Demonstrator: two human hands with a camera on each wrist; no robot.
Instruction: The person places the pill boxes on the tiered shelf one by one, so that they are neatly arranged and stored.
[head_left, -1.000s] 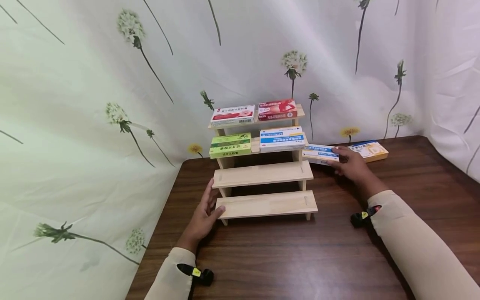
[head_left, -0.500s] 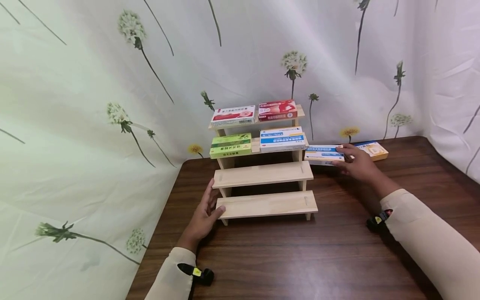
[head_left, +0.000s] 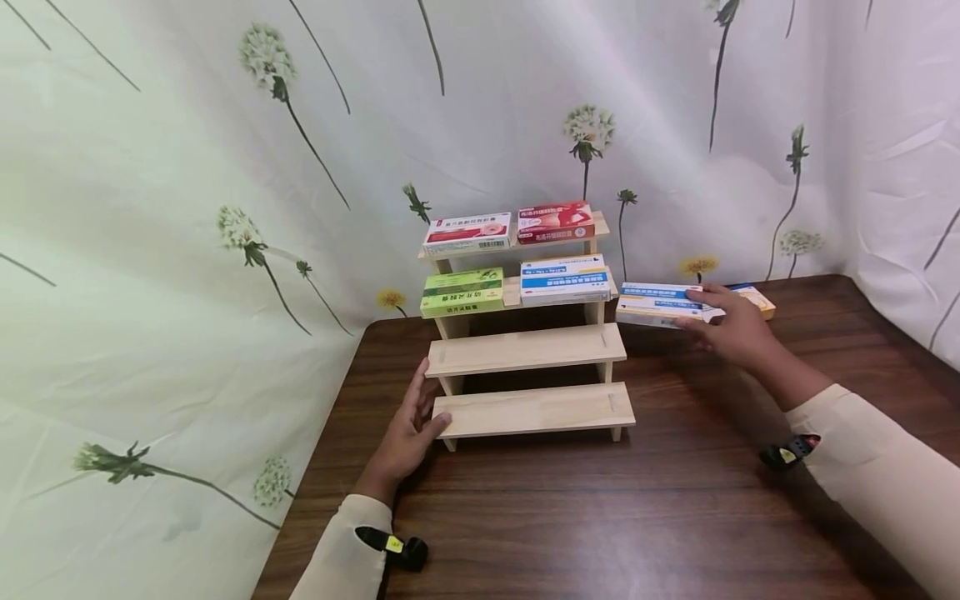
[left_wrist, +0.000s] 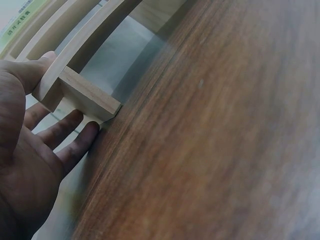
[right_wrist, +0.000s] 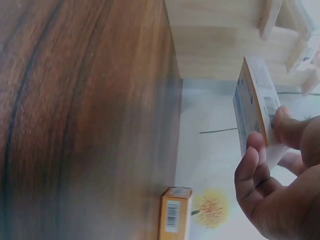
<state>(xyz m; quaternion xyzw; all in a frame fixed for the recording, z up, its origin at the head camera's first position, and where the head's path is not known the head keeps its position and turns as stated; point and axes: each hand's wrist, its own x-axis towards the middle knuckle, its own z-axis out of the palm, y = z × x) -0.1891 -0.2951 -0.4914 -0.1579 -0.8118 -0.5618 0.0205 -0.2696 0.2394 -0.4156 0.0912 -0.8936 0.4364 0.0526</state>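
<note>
One of the hands [head_left: 735,327] pinches a barcoded box [head_left: 652,305], lettering seemingly Chinese.

A dark brown, wood-grained table [head_left: 555,517] with rounded far corners fills the lower part of the head view, a soft patch of light shining on its surface near the front. Behind it and along both sides hangs a pale, slightly creased fabric backdrop [head_left: 480,142], tinged green at the left and printed with white dandelion puffs [head_left: 267,58] on long, thin, dark stems. Low on the backdrop, two small yellow printed blooms [head_left: 699,266] sit just above the table's far edge.
</note>
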